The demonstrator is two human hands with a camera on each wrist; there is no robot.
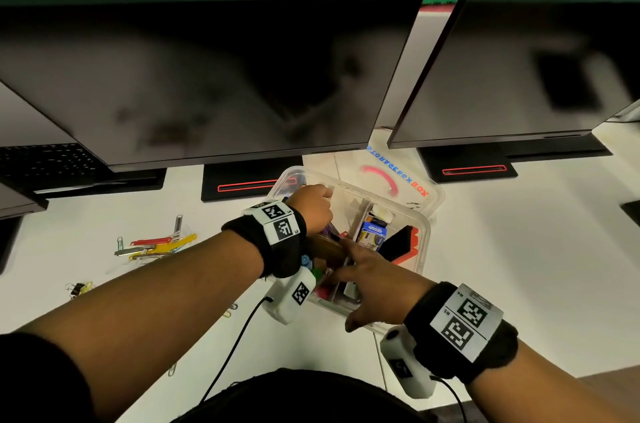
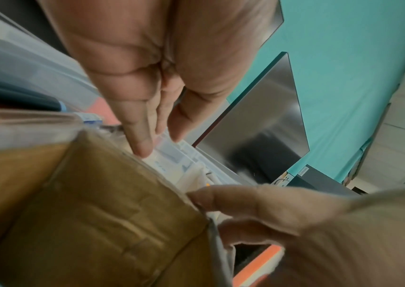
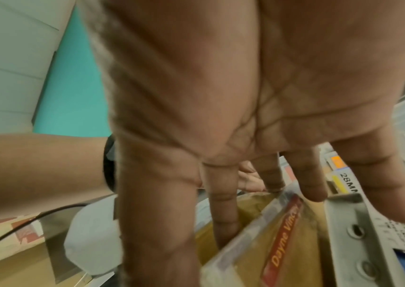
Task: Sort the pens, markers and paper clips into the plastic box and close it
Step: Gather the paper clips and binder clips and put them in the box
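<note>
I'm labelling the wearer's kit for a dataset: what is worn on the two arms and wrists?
Each wrist carries a black padded band: left wrist band, right wrist band. Each bears white tags printed with black square codes. A white camera unit with a thin black cable hangs under each wrist. Forearms are bare; a dark sleeve shows at the left elbow.

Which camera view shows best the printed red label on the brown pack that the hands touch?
The right wrist view: the red label is close and partly legible. The left wrist view shows only the brown pack, no label. The head view shows a small brown part between the hands.
</note>
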